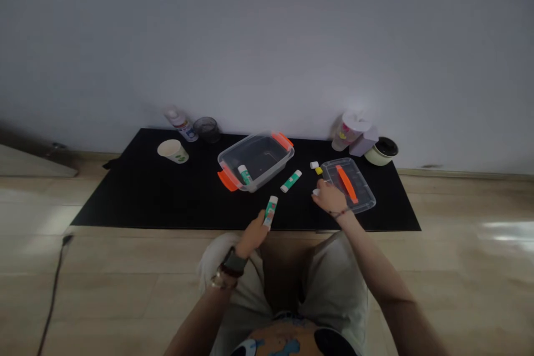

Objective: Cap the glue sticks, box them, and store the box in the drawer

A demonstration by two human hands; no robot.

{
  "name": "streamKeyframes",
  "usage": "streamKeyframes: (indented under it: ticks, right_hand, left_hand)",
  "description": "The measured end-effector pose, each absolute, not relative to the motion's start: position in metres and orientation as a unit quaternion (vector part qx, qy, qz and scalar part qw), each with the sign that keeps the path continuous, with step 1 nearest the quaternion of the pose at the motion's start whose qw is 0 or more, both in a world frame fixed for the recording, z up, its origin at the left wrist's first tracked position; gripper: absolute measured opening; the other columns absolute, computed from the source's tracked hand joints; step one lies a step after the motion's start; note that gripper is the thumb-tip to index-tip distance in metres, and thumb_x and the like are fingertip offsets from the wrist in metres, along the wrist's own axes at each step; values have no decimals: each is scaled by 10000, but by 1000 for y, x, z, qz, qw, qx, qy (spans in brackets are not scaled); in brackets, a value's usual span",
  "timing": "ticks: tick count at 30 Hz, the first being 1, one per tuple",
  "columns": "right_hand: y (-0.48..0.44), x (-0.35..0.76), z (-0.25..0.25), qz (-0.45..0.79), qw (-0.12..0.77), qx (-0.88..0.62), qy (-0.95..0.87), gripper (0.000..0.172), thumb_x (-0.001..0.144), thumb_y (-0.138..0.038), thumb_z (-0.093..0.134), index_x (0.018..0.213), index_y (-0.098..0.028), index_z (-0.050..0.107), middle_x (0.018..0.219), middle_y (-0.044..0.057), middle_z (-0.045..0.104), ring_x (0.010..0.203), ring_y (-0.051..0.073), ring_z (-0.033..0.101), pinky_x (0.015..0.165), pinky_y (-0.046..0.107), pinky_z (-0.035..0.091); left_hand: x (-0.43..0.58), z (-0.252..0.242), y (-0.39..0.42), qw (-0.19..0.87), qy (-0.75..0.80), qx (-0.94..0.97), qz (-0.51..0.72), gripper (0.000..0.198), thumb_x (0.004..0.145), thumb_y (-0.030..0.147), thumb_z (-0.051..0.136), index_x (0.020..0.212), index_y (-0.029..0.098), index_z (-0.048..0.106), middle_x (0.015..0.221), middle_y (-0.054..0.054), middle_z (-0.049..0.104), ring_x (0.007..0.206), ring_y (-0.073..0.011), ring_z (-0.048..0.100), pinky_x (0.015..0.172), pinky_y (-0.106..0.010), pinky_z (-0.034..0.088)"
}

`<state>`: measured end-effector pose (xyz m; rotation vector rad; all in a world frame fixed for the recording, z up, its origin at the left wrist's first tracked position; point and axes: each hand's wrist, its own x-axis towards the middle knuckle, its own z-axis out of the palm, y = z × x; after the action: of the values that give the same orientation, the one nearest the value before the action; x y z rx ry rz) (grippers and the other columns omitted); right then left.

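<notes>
– Okay, had what in the left hand [252,232]?
– Gripped a green-and-white tube [271,210] at the front edge of the black table [179,200], lol.
– And did what with the right hand [331,198]?
– Pinched a small white piece [316,192] near the clear lid [364,182]. Spotted another tube [291,181] beside the tub [271,173].

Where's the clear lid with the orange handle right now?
In the head view, the clear lid lies right of centre on the black table, beside the right hand, with the cream pot behind it.
</notes>
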<state>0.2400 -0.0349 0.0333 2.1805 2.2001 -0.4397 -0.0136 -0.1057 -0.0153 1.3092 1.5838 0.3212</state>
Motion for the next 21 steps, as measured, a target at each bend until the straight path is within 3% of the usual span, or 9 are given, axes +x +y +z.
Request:
streamKeyframes:
  ticks: [2, 5, 12, 14, 18, 21]
  right_hand:
    - [-20, 221, 14, -120, 76, 685, 715, 174, 928, -222, 518, 1078, -189, 599, 1118, 133, 670, 1079, 245, 626, 748, 285, 475]
    - [-1, 211, 4, -97, 79, 676, 727, 210, 962, -196, 456, 1102, -183, 612, 1158, 148, 650, 1133, 245, 593, 782, 285, 470]
    - [33, 176, 71, -61, -143, 613, 775, 288, 1012, -279, 365, 1100, -171, 617, 1064, 113, 668, 1024, 213, 600, 867, 289, 446]
    - [44, 144, 90, -70, -162, 555, 813, 297, 1016, -283, 359, 1129, -174, 612, 1093, 99, 674, 1047, 201, 599, 903, 288, 441]
    - [72, 70, 94, -126, 6, 464, 877, 319, 997, -247, 420, 1262, -155, 572, 1261, 121, 648, 1162, 242, 592, 894, 341, 482]
    - [91, 27, 74, -170, 92, 439, 877, 323, 846, -207, 674, 1147, -93, 647, 1094, 152, 717, 970, 264, 687, 767, 343, 538]
  left_hand:
    - [-5, -15, -81, 414, 696, 585, 53, 287, 1017, 368, 340, 1116, 171, 524, 914, -106, 687, 884, -252, 672, 745, -316, 436]
    - [6, -12, -60, 335, 710, 618, 34, 332, 1020, 386, 335, 1198, 161, 504, 1064, -149, 684, 985, -279, 681, 770, -318, 444]
    - [24, -14, -30, 236, 709, 665, 11, 392, 1004, 420, 378, 1240, 141, 520, 1035, -153, 683, 1007, -277, 681, 801, -312, 467]
    - [30, -17, -23, 235, 703, 671, 18, 407, 999, 419, 385, 1251, 131, 525, 1032, -160, 684, 1006, -288, 679, 814, -327, 478]
    - [41, -21, -16, 259, 664, 700, 47, 358, 969, 331, 465, 1245, 128, 567, 1171, -191, 661, 1106, -333, 634, 889, -381, 483]
    - [40, -22, -14, 320, 640, 687, 126, 337, 941, 278, 534, 1242, 136, 592, 1256, -202, 637, 1189, -365, 581, 969, -431, 452]
